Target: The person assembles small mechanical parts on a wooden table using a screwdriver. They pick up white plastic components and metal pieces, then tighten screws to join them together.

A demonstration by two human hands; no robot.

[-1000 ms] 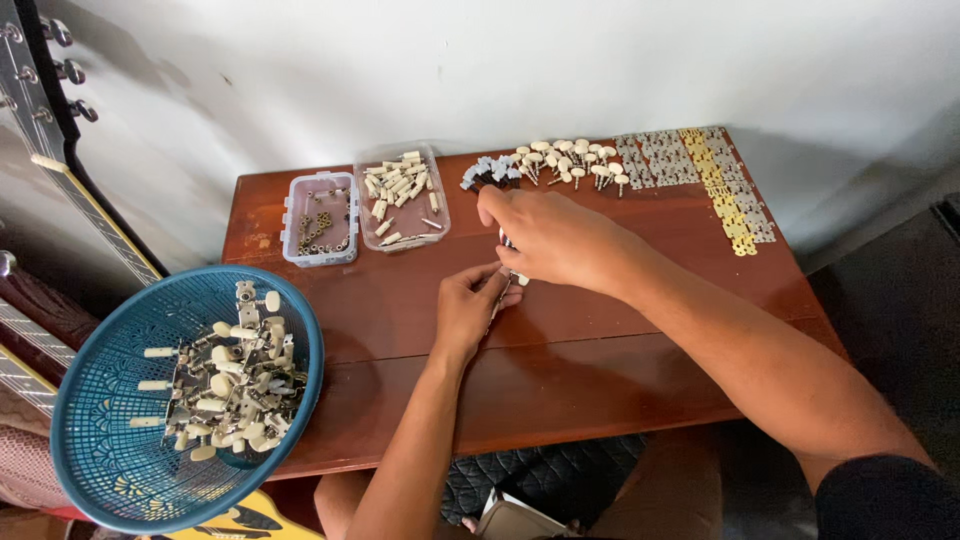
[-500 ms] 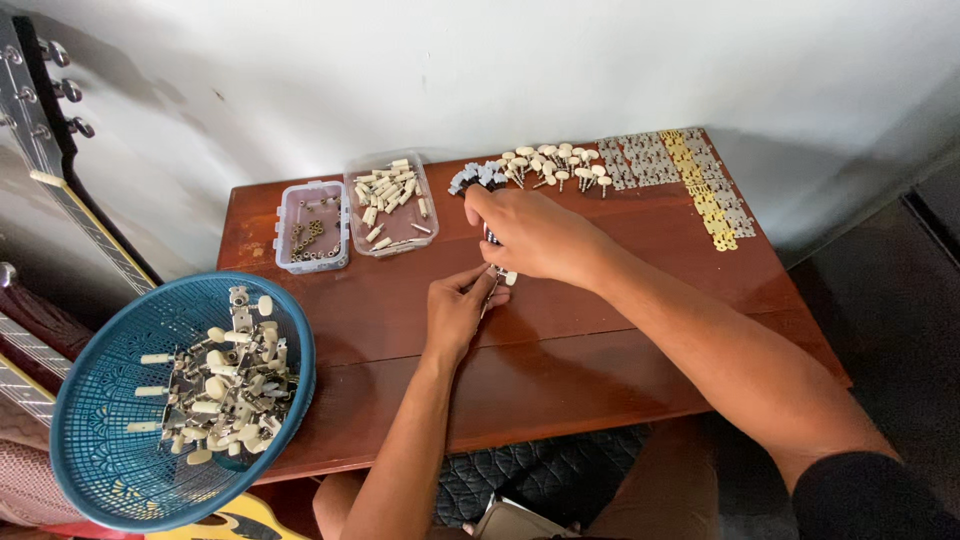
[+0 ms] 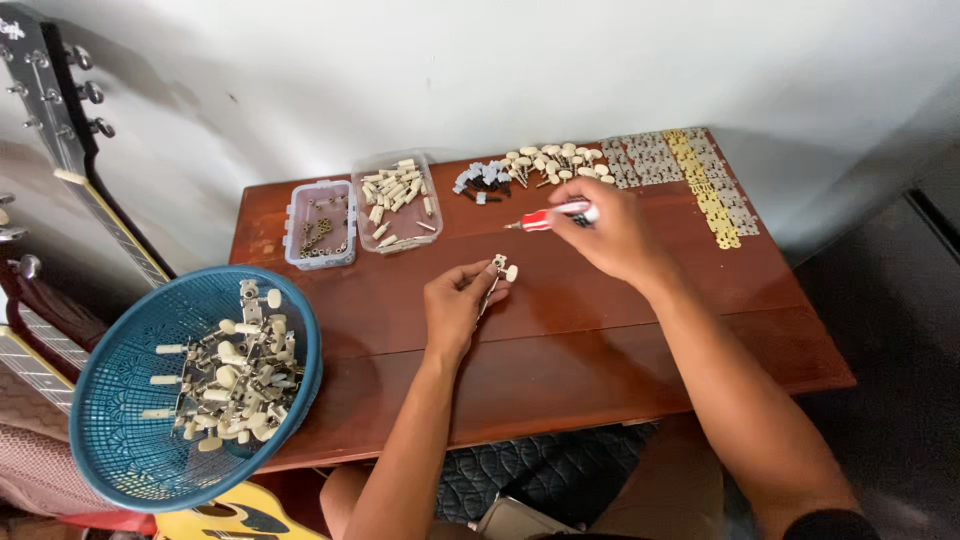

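Tuner part, a small metal piece with a cream button head, is sitting pinched in the fingertips of the left hand, just above the middle of the brown wooden table. Half a second ago the right hand was lying right over it; now that hand is lifting away toward the back of the table, closed around a red-and-white screwdriver whose tip is pointing left, clear of the part. The two hands are standing apart, so the tool is no longer working on the piece. Behind, cream-headed parts and silver and gold plates are lying in rows, with two clear plastic boxes to the left. A blue basket of more tuners is overhanging the table's left edge.
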